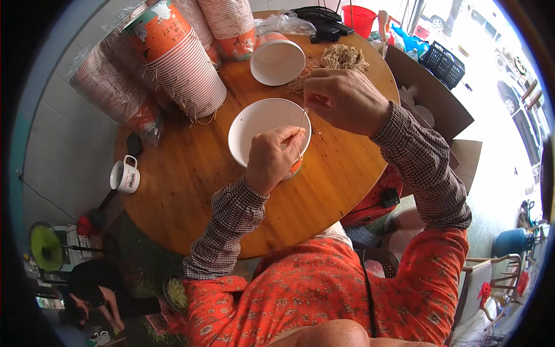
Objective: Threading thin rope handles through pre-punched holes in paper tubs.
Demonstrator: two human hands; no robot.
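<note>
A white paper bucket with an orange outside [257,124] stands on the round wooden table [185,191] in front of me. My left hand [270,159] grips its near rim. My right hand [341,99] hovers over the far right rim and pinches a thin pale string [302,118] that runs down to the left hand. A second bucket of the same kind [277,61] stands further back, beside a heap of tan strings [341,58].
Long stacks of nested orange-and-white buckets [173,58] lie at the table's back left. A white mug [125,175] stands at the left edge. Cardboard boxes [430,98] are on the right, a red bucket [359,19] behind. Another person [92,292] crouches on the floor at lower left.
</note>
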